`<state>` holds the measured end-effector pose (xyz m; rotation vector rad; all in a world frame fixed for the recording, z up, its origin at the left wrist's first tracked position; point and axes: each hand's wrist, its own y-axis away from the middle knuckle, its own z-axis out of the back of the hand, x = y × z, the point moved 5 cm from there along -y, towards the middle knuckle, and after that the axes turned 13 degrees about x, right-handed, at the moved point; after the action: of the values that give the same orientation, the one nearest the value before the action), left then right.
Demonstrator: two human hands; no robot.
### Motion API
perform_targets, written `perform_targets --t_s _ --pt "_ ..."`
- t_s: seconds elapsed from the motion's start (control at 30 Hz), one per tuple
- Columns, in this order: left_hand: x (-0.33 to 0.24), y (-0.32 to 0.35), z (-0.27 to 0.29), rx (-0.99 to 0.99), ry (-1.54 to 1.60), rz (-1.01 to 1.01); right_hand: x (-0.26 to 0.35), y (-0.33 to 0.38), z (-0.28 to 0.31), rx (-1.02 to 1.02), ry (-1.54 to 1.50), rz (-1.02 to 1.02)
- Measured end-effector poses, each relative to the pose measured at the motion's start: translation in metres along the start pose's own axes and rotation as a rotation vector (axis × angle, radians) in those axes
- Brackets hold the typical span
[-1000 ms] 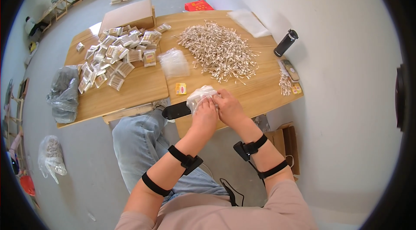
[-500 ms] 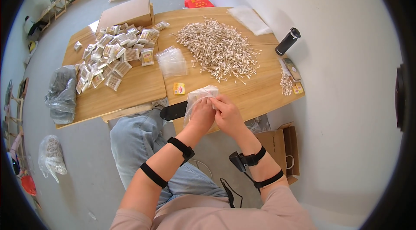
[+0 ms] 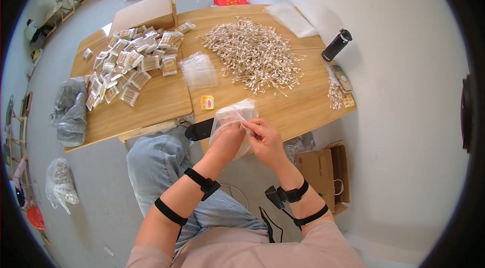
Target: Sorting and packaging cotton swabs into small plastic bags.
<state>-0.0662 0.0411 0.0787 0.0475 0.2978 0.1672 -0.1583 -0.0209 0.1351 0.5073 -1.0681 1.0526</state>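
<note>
At the table's near edge, a translucent white plastic bag [image 3: 242, 109] is bunched around my left hand [image 3: 228, 141]. The hand reaches into the bag's mouth, and its fingers are covered by the film, so their grip is hidden. My right hand [image 3: 266, 141] is closed in a pinch on the bag's rim. Pale contents show faintly through the plastic; I cannot make out what they are. Just left of the bag lies a small yellow and white card [image 3: 207, 102]. Beyond the bag, a large heap of cotton swabs [image 3: 252, 56] covers the table's middle.
Filled swab packets [image 3: 124, 63] pile up at left, near a cardboard box [image 3: 144, 11] and a grey plastic bundle [image 3: 69, 111]. Flat clear bags [image 3: 198, 70] lie centrally. A black bottle [image 3: 337, 46] stands at right. An open carton [image 3: 318, 177] sits below the table.
The bag has spread a little wider over my left hand. My right hand has shifted slightly right and down, still pinching the rim. The view has tilted slightly.
</note>
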Motion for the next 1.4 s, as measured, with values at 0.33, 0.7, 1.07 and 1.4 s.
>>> perform_targets --t_s 0.33,0.7,1.07,1.4 --pt "-0.003 -0.005 0.001 -0.230 0.091 -0.098 -0.025 -0.002 -0.001 -0.109 -0.170 -0.063" --pt "0.007 0.041 0.066 0.092 0.113 -0.197 -0.007 -0.010 0.047 -0.239 0.216 0.036" --pt "0.033 0.051 0.152 -0.393 0.120 -0.194 0.047 -0.025 0.070 -0.275 0.328 0.174" --pt "0.040 0.062 0.140 -0.350 0.404 -0.207 0.042 -0.006 0.065 -0.092 0.102 -0.034"
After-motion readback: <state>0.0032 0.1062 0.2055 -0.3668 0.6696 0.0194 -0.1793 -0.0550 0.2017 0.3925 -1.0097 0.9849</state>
